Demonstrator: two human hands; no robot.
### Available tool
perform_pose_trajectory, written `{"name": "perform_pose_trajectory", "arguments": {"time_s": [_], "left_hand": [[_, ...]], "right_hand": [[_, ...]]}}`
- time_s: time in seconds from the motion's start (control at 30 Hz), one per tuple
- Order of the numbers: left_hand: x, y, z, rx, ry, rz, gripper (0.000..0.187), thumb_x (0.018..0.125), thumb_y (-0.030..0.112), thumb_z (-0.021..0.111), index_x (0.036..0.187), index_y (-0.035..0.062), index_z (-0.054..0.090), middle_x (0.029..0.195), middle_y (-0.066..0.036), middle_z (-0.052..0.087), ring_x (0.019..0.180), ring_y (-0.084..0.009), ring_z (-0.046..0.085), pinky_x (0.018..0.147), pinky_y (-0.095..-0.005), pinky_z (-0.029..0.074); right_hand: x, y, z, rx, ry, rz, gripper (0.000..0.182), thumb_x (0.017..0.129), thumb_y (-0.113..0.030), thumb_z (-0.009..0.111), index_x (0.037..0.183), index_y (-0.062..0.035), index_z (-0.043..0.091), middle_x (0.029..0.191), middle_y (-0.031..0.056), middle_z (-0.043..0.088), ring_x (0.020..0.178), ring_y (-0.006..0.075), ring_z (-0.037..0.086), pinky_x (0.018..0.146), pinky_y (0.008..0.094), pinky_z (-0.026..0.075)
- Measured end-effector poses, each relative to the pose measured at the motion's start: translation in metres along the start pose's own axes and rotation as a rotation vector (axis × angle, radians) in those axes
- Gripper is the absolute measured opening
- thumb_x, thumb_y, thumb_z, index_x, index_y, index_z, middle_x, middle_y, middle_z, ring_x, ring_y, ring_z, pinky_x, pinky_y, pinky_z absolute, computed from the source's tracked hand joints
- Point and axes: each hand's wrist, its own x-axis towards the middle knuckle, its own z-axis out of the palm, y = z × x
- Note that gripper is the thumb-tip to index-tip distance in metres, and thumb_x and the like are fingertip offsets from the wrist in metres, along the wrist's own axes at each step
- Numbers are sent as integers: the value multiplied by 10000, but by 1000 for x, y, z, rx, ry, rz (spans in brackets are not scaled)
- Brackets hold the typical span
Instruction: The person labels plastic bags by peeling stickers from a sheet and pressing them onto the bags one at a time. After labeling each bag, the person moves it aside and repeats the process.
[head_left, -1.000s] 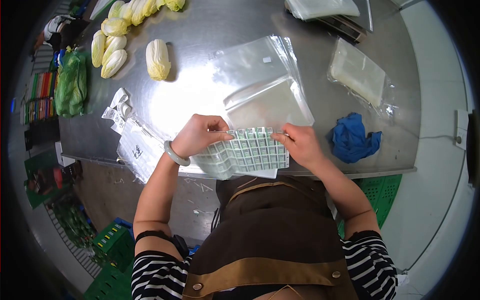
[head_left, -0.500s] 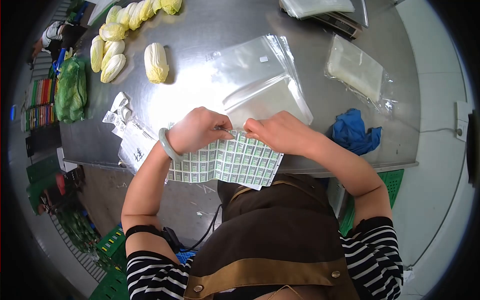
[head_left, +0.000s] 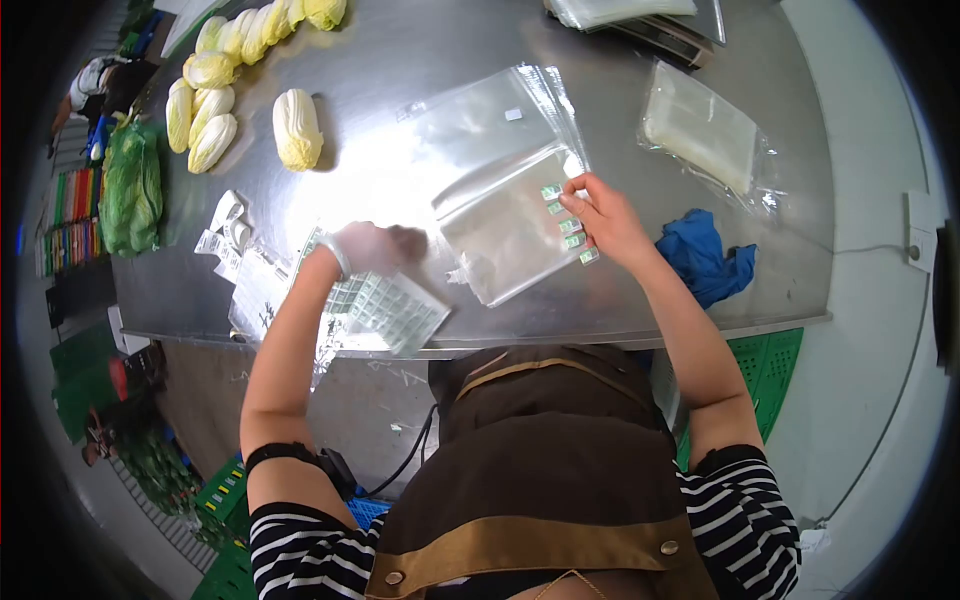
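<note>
My right hand pinches a short strip of green-and-white labels by its upper end. The strip hangs over the right side of some clear plastic bags, which lie flat on the metal table. Smeared by motion, my left hand is over the sheet of labels near the table's front edge. Its fingers are too blurred to show whether they grip the sheet. Papers and a clear sleeve lie just left of that sheet.
Several napa cabbages lie at the back left, beside a green net sack. A packet of clear bags and a blue cloth are on the right. A scale stands at the back.
Both hands were together at the sheet's top edge; now they are apart. My right hand has moved right and away from me with a torn-off strip; my left hand and the sheet shifted left.
</note>
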Motion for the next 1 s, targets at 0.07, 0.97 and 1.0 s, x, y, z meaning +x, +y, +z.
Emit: {"name": "perform_pose_trajectory", "arguments": {"time_s": [0.07,0.97,1.0], "left_hand": [[13,-12,33,-35,219,17,173,716,125,743,879,77,709,895,-87,689,869,-264,624,785,-368,495],[101,59,124,-410,817,154,255,662,146,785,861,58,653,832,-100,613,793,-276,569,739,-360,467],[98,60,117,-622,728,104,168,764,193,744,861,72,680,813,-89,626,707,-218,546,674,-325,459]], "right_hand": [[6,25,-15,-157,5,151,200,918,-223,612,983,-40,563,653,65,588,539,142,537,508,294,423],[61,70,-5,-918,171,43,258,839,-238,679,939,-43,543,784,151,659,754,316,642,644,428,487],[58,67,-10,-929,207,64,268,844,-237,676,946,-42,522,770,142,655,759,312,639,644,425,484]]}}
